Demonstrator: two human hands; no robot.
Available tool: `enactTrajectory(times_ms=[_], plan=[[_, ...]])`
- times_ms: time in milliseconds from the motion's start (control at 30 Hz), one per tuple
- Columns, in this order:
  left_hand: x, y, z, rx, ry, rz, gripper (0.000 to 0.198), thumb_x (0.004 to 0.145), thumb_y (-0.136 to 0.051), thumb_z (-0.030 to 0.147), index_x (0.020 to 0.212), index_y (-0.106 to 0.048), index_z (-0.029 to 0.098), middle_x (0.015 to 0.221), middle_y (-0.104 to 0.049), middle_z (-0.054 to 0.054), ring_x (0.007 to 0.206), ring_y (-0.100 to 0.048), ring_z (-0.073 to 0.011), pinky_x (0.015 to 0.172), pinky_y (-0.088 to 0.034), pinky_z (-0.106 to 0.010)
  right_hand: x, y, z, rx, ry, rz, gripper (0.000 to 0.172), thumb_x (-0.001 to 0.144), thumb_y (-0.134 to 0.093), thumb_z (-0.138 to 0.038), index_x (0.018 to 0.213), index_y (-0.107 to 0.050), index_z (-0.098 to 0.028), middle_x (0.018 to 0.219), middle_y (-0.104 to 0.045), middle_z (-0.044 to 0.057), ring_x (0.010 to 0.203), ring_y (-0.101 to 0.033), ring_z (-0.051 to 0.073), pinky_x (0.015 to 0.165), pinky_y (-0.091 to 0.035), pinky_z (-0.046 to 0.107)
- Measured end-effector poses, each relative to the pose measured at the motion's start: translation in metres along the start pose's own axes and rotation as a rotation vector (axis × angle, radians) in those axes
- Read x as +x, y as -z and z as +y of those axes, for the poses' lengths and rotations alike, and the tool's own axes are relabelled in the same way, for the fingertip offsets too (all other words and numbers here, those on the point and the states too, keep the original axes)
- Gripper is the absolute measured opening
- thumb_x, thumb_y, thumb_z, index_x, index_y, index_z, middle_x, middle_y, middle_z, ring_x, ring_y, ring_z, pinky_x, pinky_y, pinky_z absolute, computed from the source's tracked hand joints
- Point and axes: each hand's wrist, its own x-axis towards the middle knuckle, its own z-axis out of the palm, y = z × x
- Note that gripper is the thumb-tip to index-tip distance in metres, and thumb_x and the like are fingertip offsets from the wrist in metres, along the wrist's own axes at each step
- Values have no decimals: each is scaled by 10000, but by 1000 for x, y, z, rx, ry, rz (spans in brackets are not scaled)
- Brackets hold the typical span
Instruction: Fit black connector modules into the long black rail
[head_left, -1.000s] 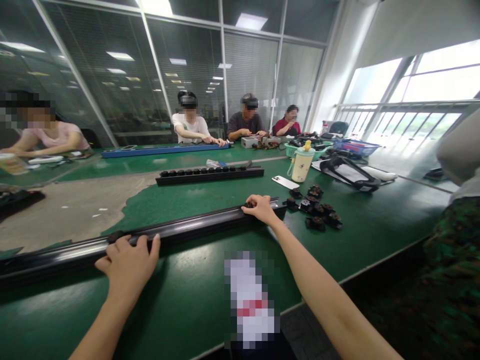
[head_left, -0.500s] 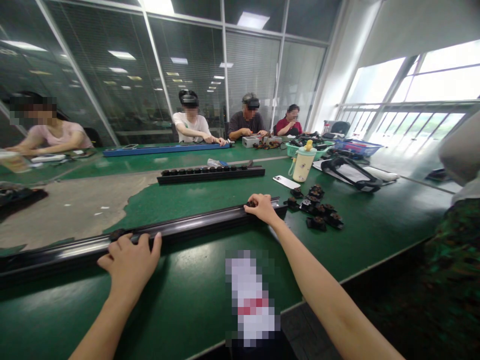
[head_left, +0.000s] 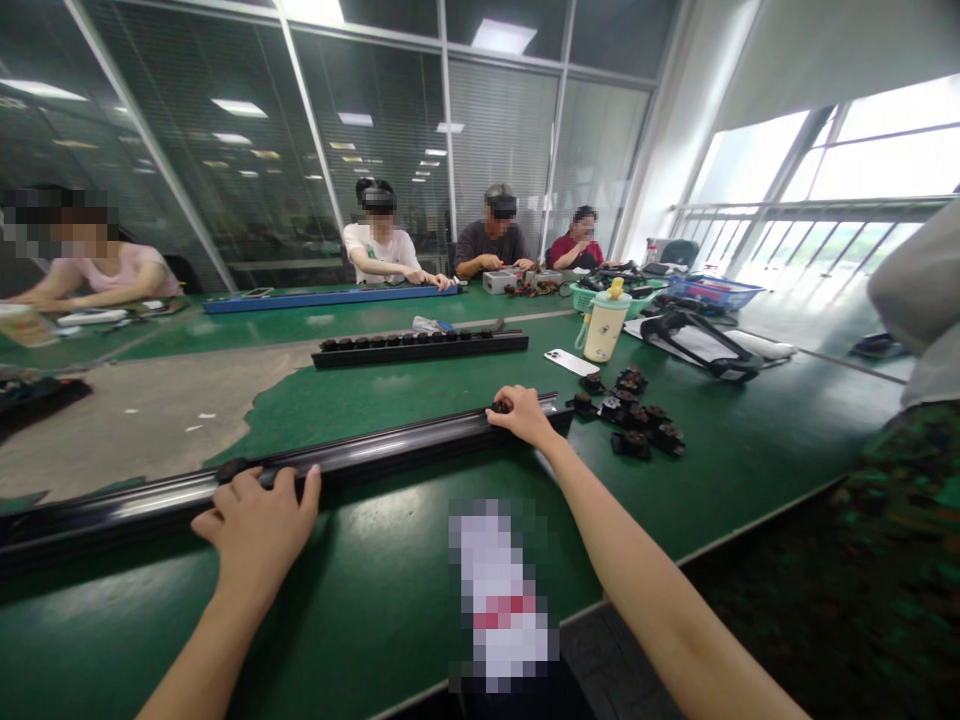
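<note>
A black rail (head_left: 405, 446) lies on a green table (head_left: 390, 570), indoors.

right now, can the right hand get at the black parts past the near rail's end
Probably yes: the black parts lie just past the near rail, with nothing covering them. The right hand would likely need to release the small black piece first.
</note>
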Motion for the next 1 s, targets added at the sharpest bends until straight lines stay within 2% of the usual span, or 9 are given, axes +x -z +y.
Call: enactTrajectory(times_ms=[100,633,1000], plan=[[-1,-1,0,60,-6,76,632,974,-227,538,1156,-683,141,1373,-432,-254,1167,-405,-430,855,-329,-538,0,-2,1,23,-27,11,202,777,-712,-380,781,-608,-206,761,-606,-4,787,-536,182,841,-302,335],[2,-5,-3,95,10,27,644,975,-203,561,1180,-673,170,1396,-420,-226,1188,-403,-412,878,-334,-512,-1,-2,3,33,-44,20,166,768,-706,-322,782,-591,-205,782,-610,-1,840,-539,195,865,-305,340],[0,-3,-1,117,4,53,621,977,-231,552,1180,-673,166,1388,-432,-224,1168,-412,-398,862,-342,-490,0,6,2,-84,36,16,201,779,-714,-375,787,-624,-196,762,-620,7,784,-544,181,885,-297,362]])
